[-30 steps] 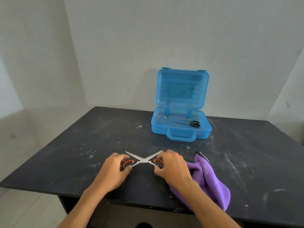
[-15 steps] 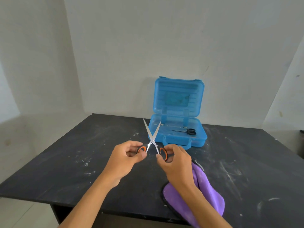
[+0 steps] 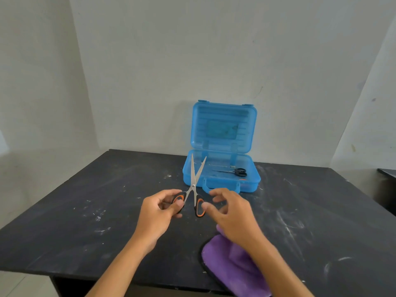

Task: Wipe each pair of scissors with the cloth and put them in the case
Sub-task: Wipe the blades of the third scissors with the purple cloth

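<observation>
Orange-and-black handle loops sit between the two hands, and that is where I start. Left hand (image 3: 159, 207): fingers curled round the left loop of the orange-handled scissors (image 3: 194, 189), thumb pressed over its front, a firm hold that carries the tool's weight. Right hand (image 3: 230, 207): thumb tip touching the outer edge of the right loop, the other fingers spread and loosely bent above it; whether it really pinches the loop or only steadies it, I cannot tell. Blades point up and away, parted in a narrow V, tips crossing in front of the case's near wall in this view. My read: held upright and clear of the table so the blades can be brought together without scraping, each hand working one loop. Purple cloth (image 3: 233, 266) lies on the table directly under the right wrist, touched by neither hand, kept near for the wipe. Blue plastic case (image 3: 249, 185) stands well beyond the hands at the back of the black table (image 3: 90, 211), lid propped upright against the wall, tray facing me, which leaves an easy drop-in. Black-handled scissors (image 3: 234, 171) already lie flat in the tray, blades to the left. Judgement: one pair stowed, this pair mid-handling; whether it has been wiped is not something these views settle.
</observation>
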Action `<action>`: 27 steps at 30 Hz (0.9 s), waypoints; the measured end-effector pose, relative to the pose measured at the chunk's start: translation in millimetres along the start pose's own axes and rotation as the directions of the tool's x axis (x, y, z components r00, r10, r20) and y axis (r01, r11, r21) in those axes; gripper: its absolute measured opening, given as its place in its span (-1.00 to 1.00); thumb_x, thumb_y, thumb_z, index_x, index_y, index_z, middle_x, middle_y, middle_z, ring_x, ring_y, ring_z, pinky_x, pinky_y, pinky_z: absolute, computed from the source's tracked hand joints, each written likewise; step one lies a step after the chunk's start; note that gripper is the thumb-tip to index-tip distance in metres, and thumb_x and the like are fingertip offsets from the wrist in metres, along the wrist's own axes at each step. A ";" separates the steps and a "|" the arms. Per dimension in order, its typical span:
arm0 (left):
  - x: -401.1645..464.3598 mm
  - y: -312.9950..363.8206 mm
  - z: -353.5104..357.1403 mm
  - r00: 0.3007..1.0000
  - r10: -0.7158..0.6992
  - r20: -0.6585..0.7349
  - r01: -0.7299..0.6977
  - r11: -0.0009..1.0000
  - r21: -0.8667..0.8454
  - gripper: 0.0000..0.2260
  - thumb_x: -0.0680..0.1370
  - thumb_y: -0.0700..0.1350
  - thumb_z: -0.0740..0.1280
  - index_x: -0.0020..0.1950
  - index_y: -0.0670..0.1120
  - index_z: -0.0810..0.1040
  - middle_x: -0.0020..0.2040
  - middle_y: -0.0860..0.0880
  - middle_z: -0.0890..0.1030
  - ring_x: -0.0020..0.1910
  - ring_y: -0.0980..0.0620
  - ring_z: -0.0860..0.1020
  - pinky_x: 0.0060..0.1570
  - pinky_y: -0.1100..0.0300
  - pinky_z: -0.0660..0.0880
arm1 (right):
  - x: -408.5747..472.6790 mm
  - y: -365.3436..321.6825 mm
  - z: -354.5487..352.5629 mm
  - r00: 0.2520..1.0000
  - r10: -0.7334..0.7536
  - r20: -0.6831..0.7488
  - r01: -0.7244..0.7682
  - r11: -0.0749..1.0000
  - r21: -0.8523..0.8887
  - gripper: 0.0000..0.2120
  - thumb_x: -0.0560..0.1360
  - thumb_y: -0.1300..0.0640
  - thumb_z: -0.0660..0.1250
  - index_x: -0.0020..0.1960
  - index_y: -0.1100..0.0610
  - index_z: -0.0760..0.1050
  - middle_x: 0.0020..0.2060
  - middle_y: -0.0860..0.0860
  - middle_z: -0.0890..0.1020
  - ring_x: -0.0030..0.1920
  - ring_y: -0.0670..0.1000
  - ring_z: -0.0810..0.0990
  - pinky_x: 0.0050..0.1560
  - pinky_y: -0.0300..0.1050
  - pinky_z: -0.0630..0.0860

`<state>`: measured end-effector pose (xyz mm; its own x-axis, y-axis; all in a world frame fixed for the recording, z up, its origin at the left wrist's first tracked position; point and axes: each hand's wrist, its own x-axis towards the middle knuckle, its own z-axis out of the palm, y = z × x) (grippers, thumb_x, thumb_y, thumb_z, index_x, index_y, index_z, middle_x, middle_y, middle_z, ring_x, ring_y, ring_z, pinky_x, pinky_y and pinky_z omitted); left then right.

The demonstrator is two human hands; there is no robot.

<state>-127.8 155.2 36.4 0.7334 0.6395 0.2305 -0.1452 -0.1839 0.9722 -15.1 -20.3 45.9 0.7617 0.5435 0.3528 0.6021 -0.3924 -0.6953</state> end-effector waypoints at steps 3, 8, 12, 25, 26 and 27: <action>2.7 0.7 1.5 1.000 0.013 0.024 -0.013 1.000 0.024 -0.72 0.51 -0.30 0.46 0.00 0.11 0.72 -0.18 0.05 0.70 -0.16 -0.04 0.70 -0.23 0.21 0.65 | 1.9 16.9 -30.3 0.999 0.036 -0.015 -0.038 0.976 -0.212 -0.68 0.56 -0.10 0.46 0.30 -0.12 0.57 0.07 -0.17 0.63 -0.12 -0.15 0.64 0.05 -0.10 0.60; 2.5 1.3 15.0 0.996 0.025 0.088 -0.030 0.998 0.062 -0.71 0.51 -0.28 0.47 -0.01 0.15 0.70 -0.16 0.07 0.71 -0.20 -0.02 0.70 -0.25 0.27 0.62 | -10.8 39.2 -55.3 0.961 0.278 0.015 -0.229 0.821 -0.523 -0.68 0.57 -0.27 0.35 0.00 -0.02 0.50 -0.03 -0.07 0.60 -0.07 0.03 0.58 -0.14 -0.08 0.47; -1.6 -2.4 31.5 0.991 0.015 0.134 -0.023 0.998 0.059 -0.72 0.51 -0.30 0.46 0.01 0.09 0.71 -0.17 0.07 0.71 -0.19 0.05 0.68 -0.24 0.22 0.64 | -16.5 53.4 -60.1 0.921 0.385 0.065 -0.294 0.792 -0.535 -0.57 0.60 -0.16 0.29 -0.32 0.08 0.37 -0.34 -0.02 0.54 -0.30 0.08 0.48 -0.33 -0.08 0.39; 3.3 18.8 40.1 0.982 0.031 0.184 -0.040 0.998 0.045 -0.71 0.51 -0.29 0.46 0.01 0.12 0.70 -0.15 0.06 0.71 -0.17 0.05 0.69 -0.24 0.23 0.64 | -4.1 25.6 -83.3 0.900 0.416 0.128 -0.357 0.538 0.763 -0.74 0.61 -0.06 0.44 -0.09 0.13 0.63 -0.20 0.10 0.70 -0.21 0.01 0.66 -0.20 -0.10 0.63; 3.7 21.1 40.4 0.981 0.034 0.192 -0.041 0.999 0.033 -0.72 0.51 -0.29 0.47 0.02 0.10 0.71 -0.15 0.05 0.71 -0.17 0.04 0.69 -0.24 0.22 0.64 | -1.7 20.1 -81.9 0.907 0.404 0.124 -0.343 0.532 0.774 -0.75 0.61 -0.06 0.44 -0.13 0.10 0.63 -0.20 0.10 0.70 -0.21 0.01 0.67 -0.20 -0.10 0.65; 4.0 23.1 40.9 0.979 0.037 0.200 -0.043 0.999 0.026 -0.73 0.51 -0.29 0.47 0.03 0.09 0.72 -0.14 0.04 0.71 -0.17 0.04 0.68 -0.24 0.22 0.64 | 0.0 14.5 -79.9 0.913 0.390 0.119 -0.329 0.532 0.781 -0.75 0.60 -0.06 0.44 -0.15 0.09 0.64 -0.19 0.11 0.71 -0.18 0.02 0.67 -0.14 -0.07 0.67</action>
<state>-101.1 123.0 58.1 0.8458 0.4698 0.2528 -0.1589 -0.2304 0.9600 12.7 -85.3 85.9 0.9020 0.4311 -0.0235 -0.1172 0.1921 -0.9743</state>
